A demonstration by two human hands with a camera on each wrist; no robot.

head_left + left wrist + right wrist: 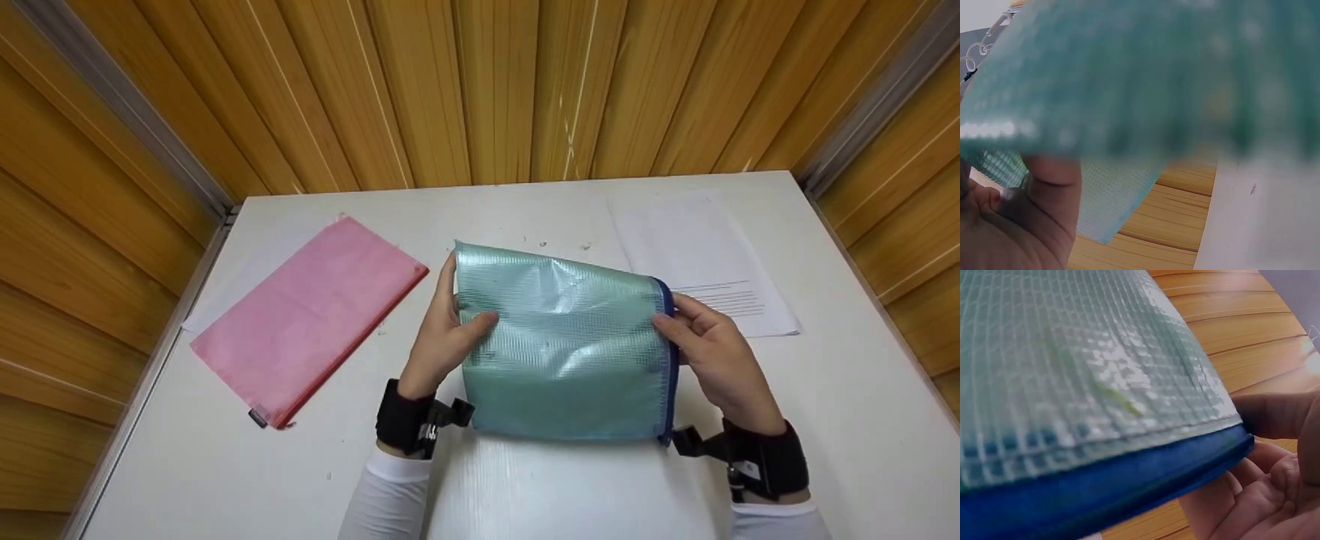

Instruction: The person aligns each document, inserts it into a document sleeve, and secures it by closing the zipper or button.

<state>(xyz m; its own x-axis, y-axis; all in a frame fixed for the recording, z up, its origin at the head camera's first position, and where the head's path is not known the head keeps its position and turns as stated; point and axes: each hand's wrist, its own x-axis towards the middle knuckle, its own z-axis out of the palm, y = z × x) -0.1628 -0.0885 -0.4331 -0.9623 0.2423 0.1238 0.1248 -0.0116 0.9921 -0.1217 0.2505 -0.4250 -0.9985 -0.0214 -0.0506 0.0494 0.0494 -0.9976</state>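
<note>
Both hands hold up a translucent green mesh pouch [566, 345] with a dark blue zipper edge [667, 360] on its right side. My left hand [444, 330] grips the pouch's left edge, thumb on the near face and fingers behind it. At the zipper edge, my right hand [712, 352] pinches the pouch between thumb and fingers. Close up in the right wrist view, the blue zipper band [1106, 478] runs beneath the mesh [1072, 365]. In the left wrist view, green mesh [1129, 73] fills the upper part, with the left thumb [1053, 197] against it.
To the left, a pink pouch [307, 315] with a red zipper edge lies over a white sheet [251, 270]. White paper with printed lines [697, 255] lies at the back right of the white table [562, 495]. Wood-panelled walls [495, 90] stand around the table.
</note>
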